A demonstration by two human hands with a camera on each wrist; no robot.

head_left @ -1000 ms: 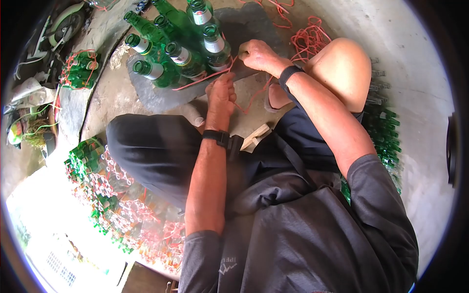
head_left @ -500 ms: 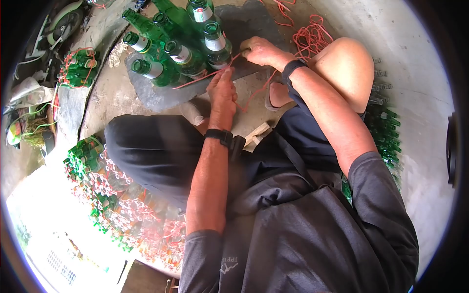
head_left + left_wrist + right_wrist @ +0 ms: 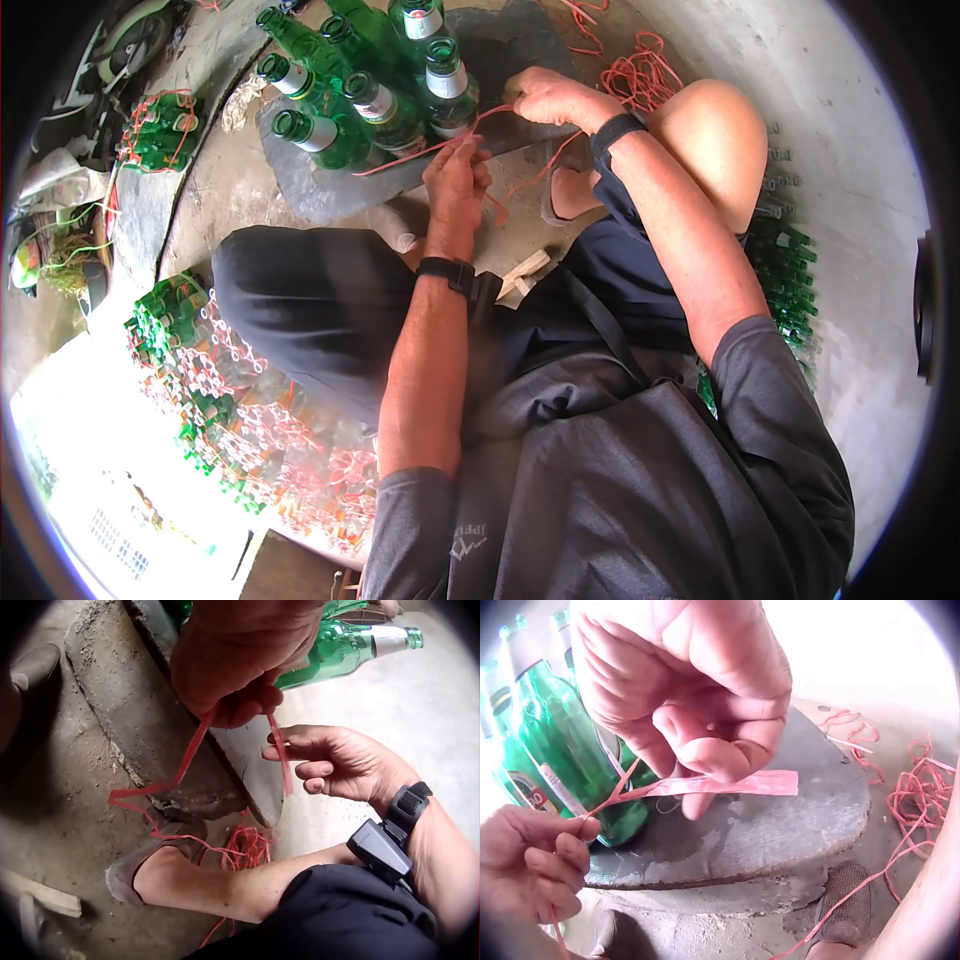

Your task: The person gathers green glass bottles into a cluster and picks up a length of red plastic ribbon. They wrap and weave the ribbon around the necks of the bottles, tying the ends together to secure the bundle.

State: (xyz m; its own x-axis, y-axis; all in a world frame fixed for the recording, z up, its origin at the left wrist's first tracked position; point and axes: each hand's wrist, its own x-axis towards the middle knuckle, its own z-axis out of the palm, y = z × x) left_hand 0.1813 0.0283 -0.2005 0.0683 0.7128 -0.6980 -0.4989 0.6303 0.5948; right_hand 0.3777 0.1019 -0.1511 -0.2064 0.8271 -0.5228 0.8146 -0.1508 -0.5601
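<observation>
Thumb and fingers of my left hand (image 3: 455,185) pinch a red plastic strip (image 3: 630,796), close to where a short tail splits off, in the right wrist view. The flat end of that strip passes between the bent fingers of my right hand (image 3: 690,690) and sticks out past them. In the left wrist view, the strip hangs from my left hand (image 3: 240,667) on both sides, with my right hand (image 3: 345,761) at its short end. Several green bottles (image 3: 375,105) with pale labels stand grouped on a grey slab (image 3: 520,50), beyond my left hand.
A tangle of red strip (image 3: 640,75) lies on the floor right of the slab. Tied green bottles (image 3: 163,130) are at the left, more bottles (image 3: 785,270) lie by the right wall. Wood pieces (image 3: 525,275) rest between the legs.
My right hand has moved a little up and to the right, away from my left hand. The left hand still holds the strip at nearly the same place.
</observation>
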